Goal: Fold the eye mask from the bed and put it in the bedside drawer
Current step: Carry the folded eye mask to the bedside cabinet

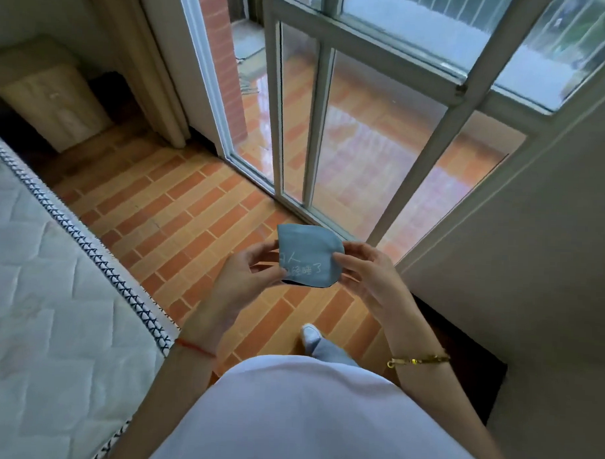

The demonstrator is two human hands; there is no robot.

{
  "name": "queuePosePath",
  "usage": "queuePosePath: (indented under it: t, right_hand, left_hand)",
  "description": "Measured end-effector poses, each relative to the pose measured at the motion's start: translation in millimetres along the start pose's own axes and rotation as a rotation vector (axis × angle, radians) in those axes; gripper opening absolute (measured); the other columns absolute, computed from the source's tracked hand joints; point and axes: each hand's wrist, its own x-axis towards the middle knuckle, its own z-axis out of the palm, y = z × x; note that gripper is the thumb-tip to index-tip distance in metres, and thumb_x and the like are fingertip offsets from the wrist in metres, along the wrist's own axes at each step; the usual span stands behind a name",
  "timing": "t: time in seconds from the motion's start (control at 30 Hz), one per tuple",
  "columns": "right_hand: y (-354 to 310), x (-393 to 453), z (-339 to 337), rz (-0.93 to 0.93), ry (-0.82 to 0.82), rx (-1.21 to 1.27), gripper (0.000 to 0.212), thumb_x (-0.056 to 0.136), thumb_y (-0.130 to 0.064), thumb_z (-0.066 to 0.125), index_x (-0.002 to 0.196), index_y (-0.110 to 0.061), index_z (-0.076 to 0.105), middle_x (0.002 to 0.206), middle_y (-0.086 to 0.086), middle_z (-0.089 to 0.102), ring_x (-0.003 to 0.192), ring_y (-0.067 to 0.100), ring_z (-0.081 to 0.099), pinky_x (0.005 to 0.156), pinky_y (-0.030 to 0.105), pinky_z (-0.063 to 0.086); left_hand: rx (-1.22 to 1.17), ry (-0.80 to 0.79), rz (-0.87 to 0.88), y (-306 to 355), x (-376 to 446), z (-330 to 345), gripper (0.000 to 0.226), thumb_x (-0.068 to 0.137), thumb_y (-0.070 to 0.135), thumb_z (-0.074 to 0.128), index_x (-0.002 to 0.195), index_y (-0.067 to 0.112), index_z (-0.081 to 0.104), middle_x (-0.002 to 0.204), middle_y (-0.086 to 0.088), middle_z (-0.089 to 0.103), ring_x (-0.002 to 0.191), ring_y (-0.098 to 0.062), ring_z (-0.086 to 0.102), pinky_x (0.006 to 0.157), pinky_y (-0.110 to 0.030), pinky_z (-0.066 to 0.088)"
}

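Standing between bed (45, 289) and window (332, 127), the person pinches the folded blue mask (308, 255) by its sides, left hand (248, 279) and right hand (368, 276) both closed on it above the floor (178, 207).

A dusty-blue eye mask (308, 255) with pale handwritten-style characters and a dark underside shows against a floor (177, 225) of orange and terracotta brick-pattern tiles. The white quilted mattress (52, 289) carries a diamond stitch and a navy zigzag trim along its edge. A red string (196, 347) circles one wrist, a gold chain bracelet (418, 360) the other, above a white shirt (304, 418).
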Motion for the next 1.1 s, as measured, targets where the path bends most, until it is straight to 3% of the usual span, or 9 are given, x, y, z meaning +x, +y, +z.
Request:
queuePosePath:
  t: [0.2,0.33,0.53,0.77,0.87,0.97,1.03,1.1]
  right_hand:
    - [-57.5,79.7,13.2,0.012,-0.202,-0.133,0.013,0.082,0.000,0.066,0.091,-0.010,0.065,0.084,0.004,0.068,0.082,0.020,0.066,0.084,0.038,0.053]
    - [-78.2,129.8,27.7,0.037,-0.315,-0.227,0.013,0.080,-0.001,0.069,0.090,-0.009,0.065,0.086,0.007,0.069,0.078,0.019,0.068,0.073,0.031,0.057]
    - [-95.4,188.2,69.3,0.097,-0.477,-0.284,0.015,0.080,0.005,0.065,0.084,-0.010,0.065,0.077,0.004,0.069,0.069,0.015,0.066,0.061,0.023,0.055]
    - [-108.0,247.2,131.3,0.153,-0.609,-0.336,0.014,0.082,0.006,0.061,0.085,-0.008,0.061,0.078,0.005,0.066,0.074,0.016,0.064,0.066,0.024,0.054]
    - [-112.2,275.4,163.4,0.165,-0.630,-0.344,0.013,0.083,0.006,0.061,0.087,-0.006,0.059,0.081,0.007,0.065,0.077,0.019,0.063,0.069,0.027,0.053]
    - [-119.7,305.5,201.3,0.171,-0.645,-0.351,0.014,0.084,0.005,0.061,0.095,-0.003,0.059,0.085,0.008,0.065,0.080,0.020,0.063,0.072,0.029,0.053]
    - [-128.3,326.0,232.2,0.174,-0.656,-0.351,0.017,0.084,0.004,0.061,0.100,-0.002,0.058,0.088,0.008,0.065,0.081,0.020,0.064,0.073,0.029,0.054]
    - [-139.4,346.2,267.2,0.172,-0.670,-0.354,0.017,0.084,0.003,0.062,0.100,-0.003,0.058,0.088,0.008,0.065,0.082,0.020,0.064,0.072,0.028,0.055]
  left_hand:
    - [-0.075,0.181,0.020,27.9,48.0,2.6,0.044,0.084,-0.003,0.062,0.125,0.013,0.057,0.108,-0.005,0.069,0.097,-0.017,0.069,0.078,-0.022,0.059]
    - [-0.133,0.334,0.020,33.7,74.9,1.1,0.045,0.083,-0.004,0.062,0.127,0.007,0.056,0.112,-0.011,0.067,0.102,-0.024,0.067,0.076,-0.021,0.059]
    - [-0.244,0.567,0.009,35.2,107.9,-13.8,0.040,0.081,-0.010,0.062,0.106,0.022,0.060,0.085,0.012,0.053,0.062,0.023,0.059,0.054,-0.007,0.050]
    - [-0.263,0.730,-0.057,36.6,149.0,-59.2,0.054,0.079,0.003,0.069,0.128,0.021,0.055,0.104,0.011,0.049,0.080,0.019,0.057,0.061,-0.008,0.052]
    - [-0.266,0.734,-0.049,40.4,173.8,-87.4,0.042,0.079,0.000,0.068,0.111,0.027,0.062,0.092,0.019,0.054,0.068,0.023,0.060,0.052,-0.003,0.047]
    - [-0.274,0.720,-0.043,52.1,199.7,-126.1,0.042,0.080,-0.002,0.067,0.088,0.039,0.061,0.087,0.020,0.058,0.070,0.014,0.066,0.057,-0.009,0.052]
    - [-0.295,0.722,-0.033,63.1,217.0,-156.7,0.039,0.080,-0.001,0.068,0.098,0.034,0.063,0.083,0.023,0.060,0.071,0.011,0.068,0.059,-0.010,0.053]
    - [-0.296,0.712,-0.022,78.5,233.2,-188.9,0.047,0.081,0.003,0.068,0.123,0.021,0.057,0.089,0.021,0.059,0.073,0.012,0.067,0.060,-0.010,0.053]
